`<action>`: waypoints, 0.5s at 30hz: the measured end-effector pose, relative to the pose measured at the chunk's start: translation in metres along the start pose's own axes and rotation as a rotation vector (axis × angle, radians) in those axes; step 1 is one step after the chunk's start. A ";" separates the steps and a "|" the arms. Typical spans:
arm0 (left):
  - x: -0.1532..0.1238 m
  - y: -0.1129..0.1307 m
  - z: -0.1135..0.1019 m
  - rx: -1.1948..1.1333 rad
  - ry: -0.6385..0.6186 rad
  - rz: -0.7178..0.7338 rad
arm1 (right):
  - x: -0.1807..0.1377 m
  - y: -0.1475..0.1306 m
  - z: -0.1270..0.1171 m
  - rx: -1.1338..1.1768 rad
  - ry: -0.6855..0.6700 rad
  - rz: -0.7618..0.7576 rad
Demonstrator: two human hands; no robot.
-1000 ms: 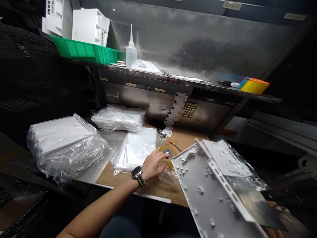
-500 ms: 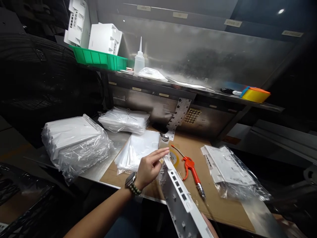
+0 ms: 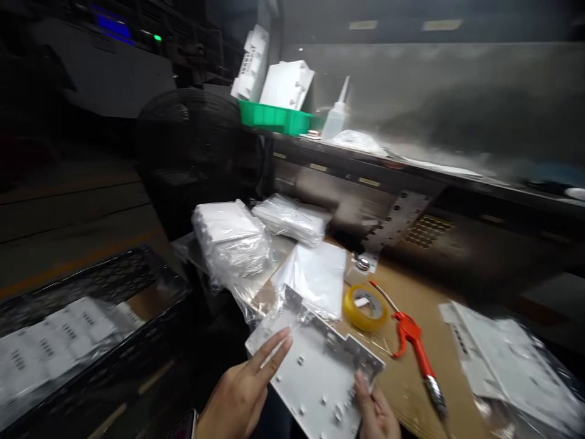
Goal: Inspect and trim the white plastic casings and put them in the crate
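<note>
A shallow white plastic housing (image 3: pixel 315 372) is tilted in front of me, its inner face with small posts turned up. My right hand (image 3: pixel 377 408) grips its right edge, thumb on the inside and the other fingers partly hidden. My left hand (image 3: pixel 249 381) is at the left edge, two fingers stretched out and touching the inner face; its thumb side is partly hidden. Clear film (image 3: pixel 274 311) shows by the far left corner. Beyond the housing are a roll of yellow tape (image 3: pixel 365 308) and a red air blow gun (image 3: pixel 414 338).
White sheets (image 3: pixel 315 274), bagged white parts (image 3: pixel 233 235) and a pile of clear bags (image 3: pixel 292 216) lie on the left. More bagged housings (image 3: pixel 507 360) lie at right. A shelf holds a green bin (image 3: pixel 274 117) and a squeeze bottle (image 3: pixel 334 122). A black crate (image 3: pixel 114 360) stands lower left.
The view has swung left. The housing has turned from edge-on to inner face up. My left hand has gone from its far end to the left edge; my right hand shows more.
</note>
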State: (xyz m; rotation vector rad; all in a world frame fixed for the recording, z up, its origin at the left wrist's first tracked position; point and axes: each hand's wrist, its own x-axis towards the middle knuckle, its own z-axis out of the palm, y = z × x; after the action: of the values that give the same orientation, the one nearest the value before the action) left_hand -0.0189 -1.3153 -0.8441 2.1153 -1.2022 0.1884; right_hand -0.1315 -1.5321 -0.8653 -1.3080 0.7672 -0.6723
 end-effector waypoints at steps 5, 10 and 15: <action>-0.073 -0.034 0.000 0.051 0.078 -0.523 | -0.032 0.043 0.084 0.029 -0.304 0.091; -0.081 -0.058 0.015 -0.181 0.212 -0.687 | -0.052 0.071 0.121 -0.285 -0.552 -0.229; -0.058 -0.052 0.027 -0.409 0.273 -0.574 | -0.040 0.085 0.135 -0.447 -0.649 -0.500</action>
State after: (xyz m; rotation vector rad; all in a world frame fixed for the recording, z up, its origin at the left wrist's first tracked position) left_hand -0.0155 -1.2738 -0.9155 1.9019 -0.4017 -0.0300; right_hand -0.0452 -1.4091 -0.9323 -2.0224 0.0428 -0.4189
